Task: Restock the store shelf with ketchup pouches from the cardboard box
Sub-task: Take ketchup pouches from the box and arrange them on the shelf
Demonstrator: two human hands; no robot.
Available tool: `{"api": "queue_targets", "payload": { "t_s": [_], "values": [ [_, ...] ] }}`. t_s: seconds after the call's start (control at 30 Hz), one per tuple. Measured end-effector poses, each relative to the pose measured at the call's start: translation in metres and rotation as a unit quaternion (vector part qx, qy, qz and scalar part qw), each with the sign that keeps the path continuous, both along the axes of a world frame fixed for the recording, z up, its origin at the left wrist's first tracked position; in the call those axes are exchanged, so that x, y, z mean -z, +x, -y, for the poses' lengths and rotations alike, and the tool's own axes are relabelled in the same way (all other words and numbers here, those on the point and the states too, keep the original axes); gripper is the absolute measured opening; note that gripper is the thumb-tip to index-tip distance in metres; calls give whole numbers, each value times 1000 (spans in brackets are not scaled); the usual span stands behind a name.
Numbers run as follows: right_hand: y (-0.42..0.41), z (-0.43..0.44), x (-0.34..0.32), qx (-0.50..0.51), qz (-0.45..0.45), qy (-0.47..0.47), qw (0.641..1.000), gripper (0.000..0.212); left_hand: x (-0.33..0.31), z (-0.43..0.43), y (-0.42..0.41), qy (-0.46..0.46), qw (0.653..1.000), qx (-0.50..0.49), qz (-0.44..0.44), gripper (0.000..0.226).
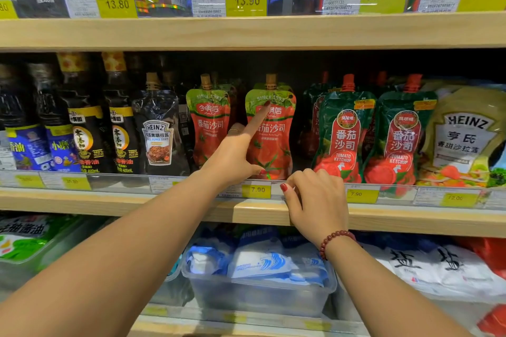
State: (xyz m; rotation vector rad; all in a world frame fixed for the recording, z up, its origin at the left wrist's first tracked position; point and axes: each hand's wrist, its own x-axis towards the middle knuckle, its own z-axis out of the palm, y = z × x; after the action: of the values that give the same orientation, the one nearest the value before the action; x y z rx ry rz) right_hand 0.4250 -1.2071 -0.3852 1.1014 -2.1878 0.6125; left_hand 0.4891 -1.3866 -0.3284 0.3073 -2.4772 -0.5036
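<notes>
The left hand [232,156] reaches into the pale wooden shelf [109,204] with its index finger straight. The tip presses the upper face of a red-and-green spouted ketchup pouch with a tan cap [273,145]. The thumb is stretched out and the other fingers are folded back, holding nothing. The push probably serves to stand the soft pouch upright and square its label to the front. A matching twin pouch [210,123] stands just beside it at nine o'clock.

At five o'clock of the pressed pouch, the right hand [317,200] has its fingers curled over the top of the clear plastic price rail [123,182], thumb on the rail's front. This looks like a brace while the other arm reaches in. The cardboard box is out of view.

Both pouches read "SINCE 1993" and "番茄沙司"; the pressed one adds "Tomato Ketchup". The yellow price tag [256,189] beneath says 7.90.

At three o'clock stand green-and-red pouches with red caps [343,139], marked "番茄沙司 TOMATO KETCHUP" and also tagged 7.90. The black Heinz pouch [158,139] at nine o'clock shows "PEPPER SAUCE". The pale Heinz pouch [465,139] farther towards three o'clock reads "亨氏". At twelve o'clock, the upper-shelf price tags [116,4] show 13.80, 13.90, 6.00 and 5.00.
</notes>
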Motion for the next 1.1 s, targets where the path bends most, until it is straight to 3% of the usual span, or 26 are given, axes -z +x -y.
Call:
{"api": "queue_targets", "payload": {
  "t_s": [0.33, 0.6, 0.73, 0.93, 1.1],
  "values": [
    [1, 0, -7, -2, 28, 35, 999, 14, -7, -17, 30, 20, 999, -12, -42, 117],
    [4, -5, -20, -19, 81, 95, 992, 16, 8, -38, 87, -11, 1000, -22, 14, 66],
    [9, -17, -31, -43, 107, 145, 983, 38, 34, -50, 121, 0, 999, -32, 36, 53],
    [46, -39, -20, -131, 129, 2, 983, 35, 71, -64, 159, 9, 995, -37, 93, 53],
    [84, -39, 15, -157, 138, -9, 978, 35, 99, -82, 185, 10, 993, -37, 112, 47]
  ]
}}
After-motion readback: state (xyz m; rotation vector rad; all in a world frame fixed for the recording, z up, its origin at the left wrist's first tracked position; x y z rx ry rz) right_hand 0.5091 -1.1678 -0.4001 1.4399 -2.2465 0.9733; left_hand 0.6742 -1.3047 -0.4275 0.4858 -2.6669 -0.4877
